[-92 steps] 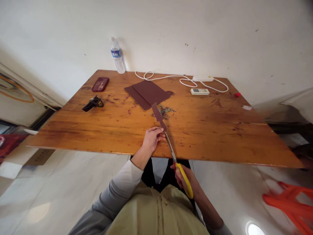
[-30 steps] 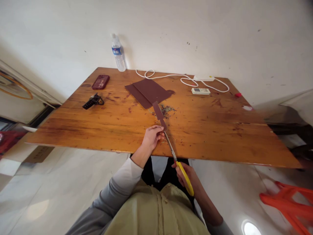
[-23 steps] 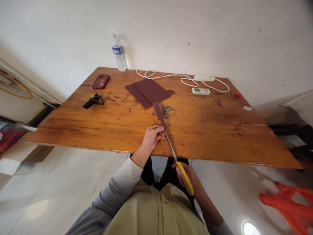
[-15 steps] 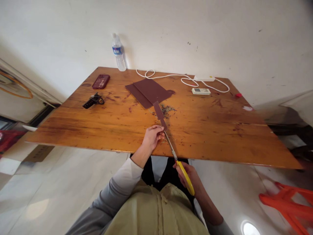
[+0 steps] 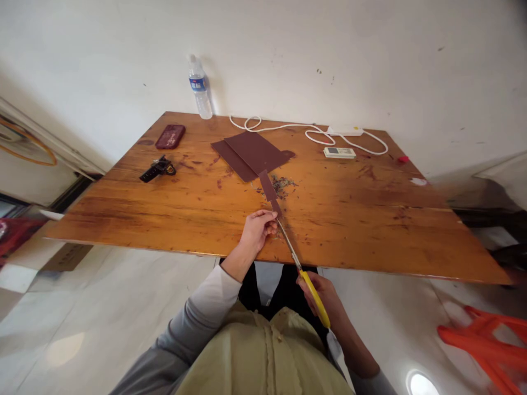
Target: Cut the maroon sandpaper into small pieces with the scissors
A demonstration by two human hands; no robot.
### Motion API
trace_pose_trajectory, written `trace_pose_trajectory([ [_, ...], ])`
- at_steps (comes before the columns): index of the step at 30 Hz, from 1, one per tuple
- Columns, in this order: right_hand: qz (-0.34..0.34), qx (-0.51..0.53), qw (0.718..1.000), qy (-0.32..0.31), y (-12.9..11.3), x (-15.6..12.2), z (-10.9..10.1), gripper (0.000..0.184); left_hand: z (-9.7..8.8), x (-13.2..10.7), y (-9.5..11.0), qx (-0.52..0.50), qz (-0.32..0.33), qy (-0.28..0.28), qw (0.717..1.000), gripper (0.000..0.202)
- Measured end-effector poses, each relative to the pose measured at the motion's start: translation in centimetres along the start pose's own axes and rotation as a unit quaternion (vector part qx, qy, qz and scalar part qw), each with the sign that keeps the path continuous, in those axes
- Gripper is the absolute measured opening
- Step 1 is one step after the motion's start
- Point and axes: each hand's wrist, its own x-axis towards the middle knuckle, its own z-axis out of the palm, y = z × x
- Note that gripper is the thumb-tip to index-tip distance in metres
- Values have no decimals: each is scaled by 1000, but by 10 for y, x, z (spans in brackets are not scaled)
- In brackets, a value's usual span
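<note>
My left hand (image 5: 260,227) pinches the near end of a narrow dark-red strip (image 5: 269,189), which looks like sandpaper or card. The strip reaches away from me toward two overlapping dark-red sheets (image 5: 257,152) on the table. Wrapped around the yellow handles of a pair of scissors (image 5: 315,299) is my right hand (image 5: 325,296), just off the table's front edge. The blades point up to my left fingertips and meet the strip's near end there; whether they are around it I cannot tell. Small dark scraps (image 5: 283,186) lie in a pile beside the strip.
On the wooden table (image 5: 197,214) are a dark-red phone case (image 5: 170,136), a black clip-like item (image 5: 157,169), a water bottle (image 5: 200,90), a white remote (image 5: 339,153) and a white cable (image 5: 284,127) with a power strip. An orange stool (image 5: 486,340) stands at the right.
My right hand and the scissors have shifted slightly to the right and back. My left hand, the strip and the sheets stay in nearly the same place.
</note>
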Motion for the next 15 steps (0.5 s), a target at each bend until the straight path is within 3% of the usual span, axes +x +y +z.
trace_pose_trajectory([
  [7, 8, 24, 999, -35, -9, -4, 7, 56, 1, -1, 1, -2, -4, 13, 1000, 19],
  [15, -3, 61, 997, -45, 2, -6, 16, 68, 4, -2, 1, -10, 8, 27, 1000, 16],
])
